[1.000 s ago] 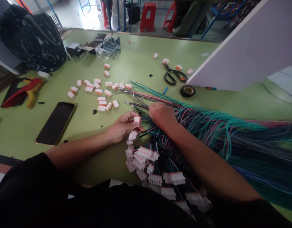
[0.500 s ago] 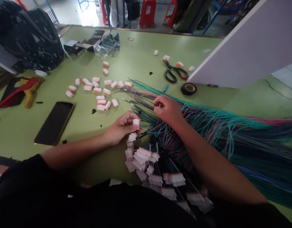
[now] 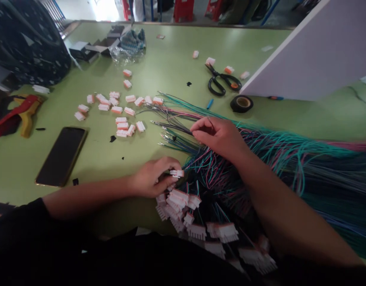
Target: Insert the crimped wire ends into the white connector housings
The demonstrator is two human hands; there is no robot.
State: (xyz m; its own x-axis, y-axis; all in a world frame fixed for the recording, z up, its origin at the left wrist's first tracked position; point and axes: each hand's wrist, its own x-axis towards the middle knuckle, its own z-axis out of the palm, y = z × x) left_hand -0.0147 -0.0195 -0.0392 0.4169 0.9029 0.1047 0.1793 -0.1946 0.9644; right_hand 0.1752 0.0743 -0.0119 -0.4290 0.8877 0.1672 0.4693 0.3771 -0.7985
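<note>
Between the thumb and fingers of my left hand (image 3: pixel 155 176) is a small white and orange connector housing (image 3: pixel 177 173). My right hand (image 3: pixel 220 135) pinches dark wires (image 3: pixel 184 129) in the loose bundle, near their bare terminal ends; how many it grips I cannot tell. Teal, pink and dark wires (image 3: pixel 269 147) run from under my right hand and forearm to the right. Below the left hand lies a heap of wired white connectors (image 3: pixel 178 198). Several loose connector housings (image 3: pixel 122 126) are scattered on the green table beyond my left hand.
On the left lie a phone (image 3: pixel 61 156) and a red and yellow tool (image 3: pixel 20 113). Black scissors (image 3: pixel 221 81), a roll of black tape (image 3: pixel 241 103) and a white panel (image 3: pixel 314 55) are at the right. A patterned bag (image 3: pixel 28 43) and small boxes (image 3: pixel 84 51) sit at the back left.
My left hand has come nearer to me with the connector housing, which is now turned differently. My right hand stays at the wires, slightly further right. The view has shifted a little.
</note>
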